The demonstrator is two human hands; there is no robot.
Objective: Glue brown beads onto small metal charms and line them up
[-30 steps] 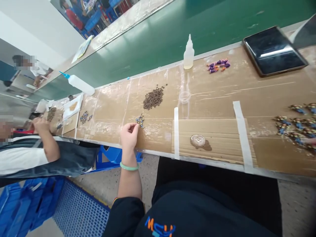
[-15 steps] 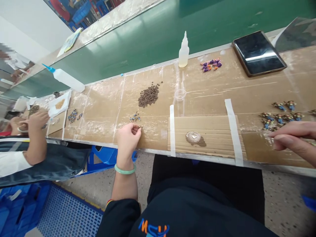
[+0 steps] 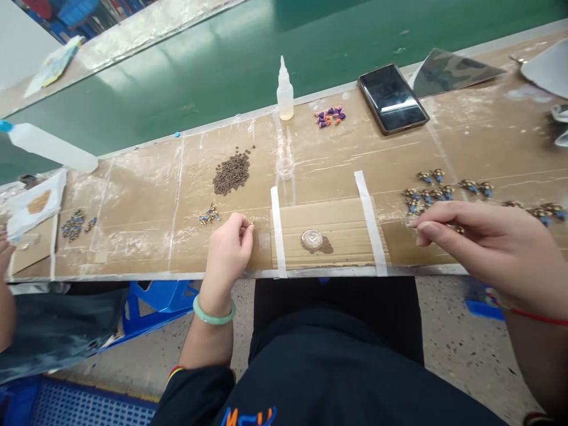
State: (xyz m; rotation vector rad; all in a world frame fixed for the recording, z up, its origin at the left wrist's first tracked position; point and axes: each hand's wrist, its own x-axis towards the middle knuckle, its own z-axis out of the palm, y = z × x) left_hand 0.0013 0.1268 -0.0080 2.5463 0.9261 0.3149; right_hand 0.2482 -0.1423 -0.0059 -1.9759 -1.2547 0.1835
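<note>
My left hand (image 3: pixel 228 248), with a green bangle at the wrist, is pinched over the table just left of the taped cardboard (image 3: pixel 328 213). A tiny piece pokes out at its fingertips, too small to name. Left of it lies a small pile of blue-and-gold pieces (image 3: pixel 209 214). Over at the right, my right hand (image 3: pixel 483 242) has thumb and forefinger together beside a cluster of small blue-and-gold figurines (image 3: pixel 428 194). What that pinch holds, if anything, I cannot make out. On the cardboard rests a round disc (image 3: pixel 311 239) with a wet-looking patch beside it.
Behind are a heap of small brown discs (image 3: pixel 231 173), an upright nozzle bottle (image 3: pixel 284 94), a clear round lid (image 3: pixel 284 168), purple-and-orange pieces (image 3: pixel 331 116) and a dark tablet-like device (image 3: pixel 393 97). A larger bottle (image 3: pixel 53 148) leans at left, near a co-worker's hand (image 3: pixel 5 251).
The view has swung right, so the table appears shifted left. My left hand has moved right, away from the small pile. My right hand stays by the figurines and shows more fully.
</note>
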